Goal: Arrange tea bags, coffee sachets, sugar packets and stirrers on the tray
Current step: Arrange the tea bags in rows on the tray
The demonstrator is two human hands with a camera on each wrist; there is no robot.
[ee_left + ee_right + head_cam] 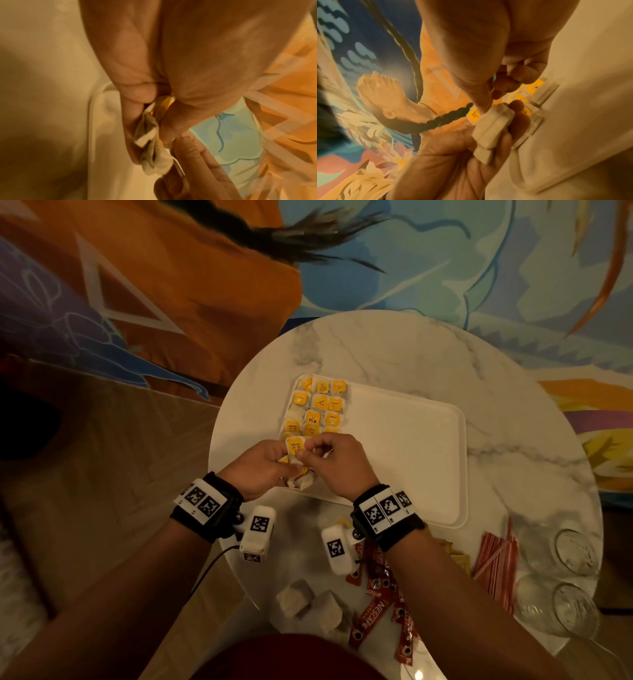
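The left hand (261,468) clutched a bunch of tea bags (489,129) over the white tray's (411,446) near-left corner, while the right hand (337,462) pinched one bag's yellow tag (296,446). Rows of tagged tea bags (318,405) filled the tray's left end on the round marble table (394,344), before a painted mural (428,251).

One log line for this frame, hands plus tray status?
left hand: holds tea bags | right hand: pinches one | tray: tea bags only

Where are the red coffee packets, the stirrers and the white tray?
red coffee packets (379,609), head view, on the printed middle of one sachet.
stirrers (497,564), head view, on the middle of the bundle.
white tray (407,453), head view, on its bare floor.
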